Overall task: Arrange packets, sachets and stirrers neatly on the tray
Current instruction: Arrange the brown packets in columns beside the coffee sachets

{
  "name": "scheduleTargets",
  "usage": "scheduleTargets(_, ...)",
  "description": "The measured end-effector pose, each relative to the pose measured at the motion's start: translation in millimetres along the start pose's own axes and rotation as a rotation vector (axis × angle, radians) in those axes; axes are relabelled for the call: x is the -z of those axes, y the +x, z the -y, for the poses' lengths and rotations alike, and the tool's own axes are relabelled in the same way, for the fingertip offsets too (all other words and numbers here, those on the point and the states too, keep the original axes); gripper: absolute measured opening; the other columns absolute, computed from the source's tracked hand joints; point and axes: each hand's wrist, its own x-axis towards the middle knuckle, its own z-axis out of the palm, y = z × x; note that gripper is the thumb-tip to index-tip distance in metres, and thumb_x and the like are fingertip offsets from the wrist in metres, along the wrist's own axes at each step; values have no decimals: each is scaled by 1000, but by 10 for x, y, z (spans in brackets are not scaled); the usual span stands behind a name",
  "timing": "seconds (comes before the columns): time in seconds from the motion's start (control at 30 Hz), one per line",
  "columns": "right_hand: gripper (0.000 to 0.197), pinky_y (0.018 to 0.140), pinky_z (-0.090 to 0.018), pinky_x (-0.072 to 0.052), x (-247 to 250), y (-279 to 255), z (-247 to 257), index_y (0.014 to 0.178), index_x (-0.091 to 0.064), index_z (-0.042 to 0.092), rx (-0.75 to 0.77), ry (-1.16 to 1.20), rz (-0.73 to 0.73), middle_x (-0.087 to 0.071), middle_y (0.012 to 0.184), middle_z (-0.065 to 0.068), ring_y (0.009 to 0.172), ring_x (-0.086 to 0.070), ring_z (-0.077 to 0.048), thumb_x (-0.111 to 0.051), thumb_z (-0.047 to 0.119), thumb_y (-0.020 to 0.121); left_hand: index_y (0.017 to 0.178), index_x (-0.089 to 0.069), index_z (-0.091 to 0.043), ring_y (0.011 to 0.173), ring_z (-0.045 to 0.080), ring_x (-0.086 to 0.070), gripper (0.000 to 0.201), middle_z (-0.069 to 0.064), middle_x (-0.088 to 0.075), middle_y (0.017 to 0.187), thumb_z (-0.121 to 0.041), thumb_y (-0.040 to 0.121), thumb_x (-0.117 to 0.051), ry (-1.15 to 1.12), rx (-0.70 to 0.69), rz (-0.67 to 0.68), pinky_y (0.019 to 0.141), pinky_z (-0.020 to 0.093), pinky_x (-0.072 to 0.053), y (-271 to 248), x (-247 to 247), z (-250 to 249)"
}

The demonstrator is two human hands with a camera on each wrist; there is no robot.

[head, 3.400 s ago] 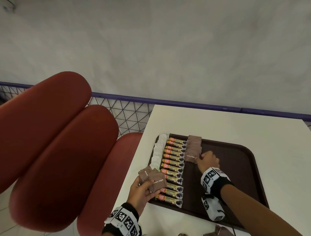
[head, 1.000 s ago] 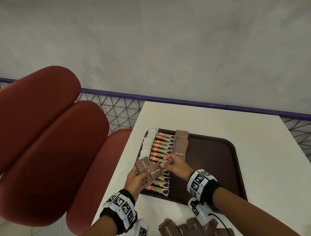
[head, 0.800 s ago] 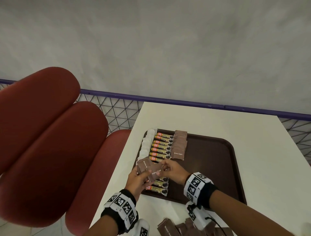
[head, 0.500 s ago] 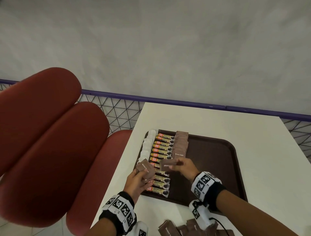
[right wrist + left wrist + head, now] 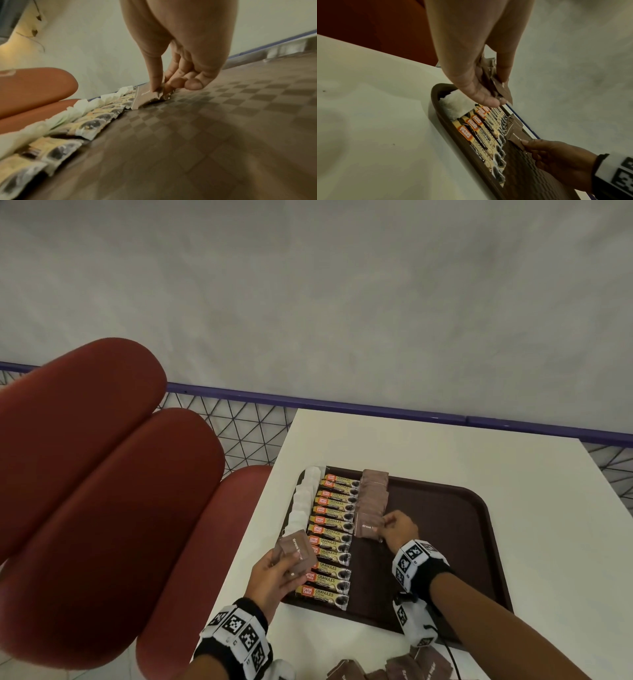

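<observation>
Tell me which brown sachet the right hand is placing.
The nearest sachet of the tray's brown column, pinched by the right hand; the others lie farther back, untouched.

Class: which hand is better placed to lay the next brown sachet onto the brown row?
Right. The right hand already pinches a sachet at the row's near end; the left hand holds spare sachets off to the side.

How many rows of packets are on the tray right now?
3: white sachets along the tray's left edge, coffee sticks beside them, then brown sachets, where the right hand holds one.
</observation>
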Motion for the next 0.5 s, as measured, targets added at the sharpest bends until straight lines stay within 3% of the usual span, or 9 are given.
scheduleTargets(0.07,21,58,-23,-42,-14,30,7,72,-47,18,-2,-57,-4,-59,86,-6,77,-55,-21,-62,6,82,109,-61,-13,98,28,-64,23,14,-68,105,-4,88,-57,-1,2,-6,75,32,-55,10,15,11)
scheduleTargets(0.17,16,69,-30,-48,-42,35,35,82,-50,16,21,-163,-3,-61,99,-14,84,-59,-28,-64,11,79,113,-59,-12,100,28,-64,27,14,-67,108,-4,88,-58,-4,5,-6,73,31,-54,22,35,20)
scheduleTargets(0.3,21,85,-37,-49,-40,11,84,97,-53,8,61,-324,-20,-55,95,-14,99,-55,-34,-64,16,81,115,-58,-13,105,29,-62,31,12,-65,113,-2,87,-59,1,2,-1,74,31,-53,27,37,22)
scheduleTargets(0.37,25,87,-38,-48,-26,6,91,101,-52,8,82,-354,-44,-52,92,-10,103,-52,-32,-64,16,81,111,-59,-15,104,28,-62,29,12,-64,112,-1,86,-60,-3,1,1,74,32,-53,17,25,21)
scheduleTargets(0.5,36,87,-37,-43,-23,-18,60,105,-47,9,152,-317,-110,-54,112,-11,109,-44,-28,-68,18,78,113,-58,-16,98,25,-62,32,9,-65,106,1,85,-61,-2,-12,22,75,31,-53,-17,-19,14)
